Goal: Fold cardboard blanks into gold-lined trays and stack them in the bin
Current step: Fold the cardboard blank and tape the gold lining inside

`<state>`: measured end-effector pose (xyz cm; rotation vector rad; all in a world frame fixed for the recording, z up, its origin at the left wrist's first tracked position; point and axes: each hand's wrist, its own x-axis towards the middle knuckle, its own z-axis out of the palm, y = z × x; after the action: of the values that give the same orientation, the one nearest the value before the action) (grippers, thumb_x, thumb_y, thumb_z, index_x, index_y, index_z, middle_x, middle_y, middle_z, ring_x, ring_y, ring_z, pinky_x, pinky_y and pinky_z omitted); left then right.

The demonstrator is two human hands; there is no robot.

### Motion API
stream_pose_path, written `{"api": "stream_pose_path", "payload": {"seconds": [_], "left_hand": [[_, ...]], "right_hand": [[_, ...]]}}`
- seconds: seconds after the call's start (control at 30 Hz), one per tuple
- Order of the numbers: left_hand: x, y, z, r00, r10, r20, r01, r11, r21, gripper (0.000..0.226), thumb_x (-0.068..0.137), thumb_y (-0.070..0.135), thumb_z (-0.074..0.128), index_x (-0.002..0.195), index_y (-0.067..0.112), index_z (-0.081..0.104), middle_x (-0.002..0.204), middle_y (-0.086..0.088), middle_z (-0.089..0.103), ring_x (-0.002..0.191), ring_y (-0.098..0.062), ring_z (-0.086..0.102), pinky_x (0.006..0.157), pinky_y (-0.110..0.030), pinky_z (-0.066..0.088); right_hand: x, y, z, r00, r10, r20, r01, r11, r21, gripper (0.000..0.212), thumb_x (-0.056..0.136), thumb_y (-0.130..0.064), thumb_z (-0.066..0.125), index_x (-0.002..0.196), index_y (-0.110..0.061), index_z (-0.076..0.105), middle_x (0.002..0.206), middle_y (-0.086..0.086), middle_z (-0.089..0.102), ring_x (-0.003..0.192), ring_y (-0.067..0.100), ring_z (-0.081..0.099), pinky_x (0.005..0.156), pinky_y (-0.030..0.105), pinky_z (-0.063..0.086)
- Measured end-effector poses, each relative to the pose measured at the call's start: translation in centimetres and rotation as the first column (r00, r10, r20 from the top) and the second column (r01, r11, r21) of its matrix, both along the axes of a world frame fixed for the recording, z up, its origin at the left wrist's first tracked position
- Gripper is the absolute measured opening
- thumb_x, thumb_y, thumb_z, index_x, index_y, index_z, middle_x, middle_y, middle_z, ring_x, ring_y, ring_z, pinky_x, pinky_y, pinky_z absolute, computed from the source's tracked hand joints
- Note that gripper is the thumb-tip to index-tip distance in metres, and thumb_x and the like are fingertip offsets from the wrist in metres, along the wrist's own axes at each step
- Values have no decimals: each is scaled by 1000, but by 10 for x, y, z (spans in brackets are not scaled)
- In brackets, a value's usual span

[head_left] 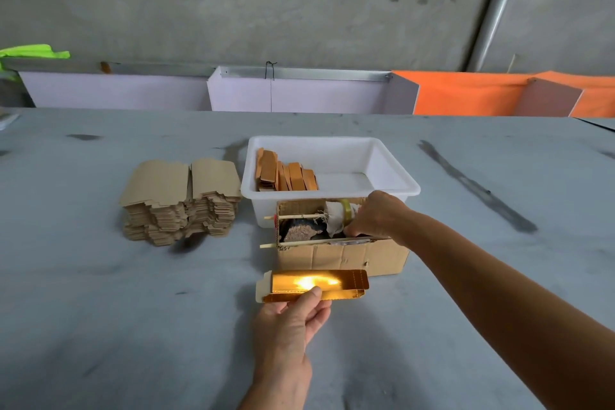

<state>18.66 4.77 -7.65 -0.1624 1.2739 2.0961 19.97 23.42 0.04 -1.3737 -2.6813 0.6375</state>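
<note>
Surface: scuffed grey surface (pixel 133 309) with dark smears.
Box: open brown corrugated cardboard box (pixel 342 255) holding two thin wooden sticks (pixel 293 217), rags and a tape roll (pixel 347 210).
Backdrop: stained grey concrete wall (pixel 266 3); pale lilac panels (pixel 299 95); orange cloth (pixel 472 93); neon green fabric (pixel 33 51).

The scuffed grey table (pixel 133 309) bears a stack of cardboard blanks (pixel 181 201), a white bin (pixel 392 173) and an open cardboard box (pixel 342 258).

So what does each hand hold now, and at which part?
The left hand pinches the gold blank at its near long edge, around the middle. The right hand reaches into the cardboard box; its grip cannot be told.
</note>
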Motion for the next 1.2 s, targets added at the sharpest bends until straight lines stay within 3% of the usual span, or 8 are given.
{"api": "stream_pose_path", "payload": {"seconds": [0.13,0.27,0.6,0.67,0.77,0.83,1.0,1.2], "left_hand": [[1,0,1,1000,-13,-19,13,1000,-6,13,74,-9,68,83,-1,63,68,-12,71,59,-24,68,49,-26,55],[2,-1,2,1000,-13,-20,12,999,-35,16,73,-7,70,87,-5,62,77,-19,69,65,-27,68,51,-27,56],[6,-4,6,997,-2,-73,-2,999,-48,10,76,-7,69,78,0,63,69,-15,69,64,-26,66,53,-27,56],[6,-4,6,997,1,-78,-5,999,-49,10,75,-7,69,78,0,62,67,-13,69,63,-26,66,53,-27,56],[6,-4,6,997,2,-78,-5,999,-41,11,76,-8,68,77,1,62,65,-12,69,60,-25,66,51,-26,56],[5,-3,5,997,1,-80,-4,999,-44,11,76,-8,68,79,1,62,67,-13,69,61,-24,66,52,-26,56],[5,-3,6,995,-5,-100,1,999,-40,12,77,-10,67,77,1,62,66,-12,68,60,-24,65,54,-26,57],[8,-4,8,991,-20,-135,15,999,-35,13,77,-10,66,78,2,62,69,-13,67,58,-21,65,57,-27,58]], "right_hand": [[-4,0,-5,999,-41,3,41,999,-6,36,66,-33,80,73,-17,49,79,2,60,78,17,61,79,32,55],[-6,0,-5,991,-120,-58,116,991,-73,37,64,-23,82,72,-15,47,73,3,56,66,14,56,57,24,49],[-9,-4,-3,980,-189,-66,182,977,-110,37,72,-20,77,73,-15,41,75,3,49,63,12,47,50,21,39],[-11,-4,-4,980,-190,-61,183,977,-108,39,72,-27,78,76,-16,41,77,2,49,67,13,49,59,23,46],[-14,-6,-6,981,-190,-34,186,979,-83,46,66,-36,81,86,-17,43,82,2,50,86,18,54,89,34,49],[-15,-7,-8,983,-185,4,185,981,-57,49,64,-36,81,91,-17,44,83,2,50,93,19,55,93,36,48],[-17,-7,-4,984,-176,24,177,983,-48,44,66,-30,82,76,-16,42,78,2,50,71,14,49,76,27,49],[-16,-10,8,989,-97,116,106,992,-74,35,73,-36,76,78,-14,50,78,3,57,76,16,55,77,27,48]]}}
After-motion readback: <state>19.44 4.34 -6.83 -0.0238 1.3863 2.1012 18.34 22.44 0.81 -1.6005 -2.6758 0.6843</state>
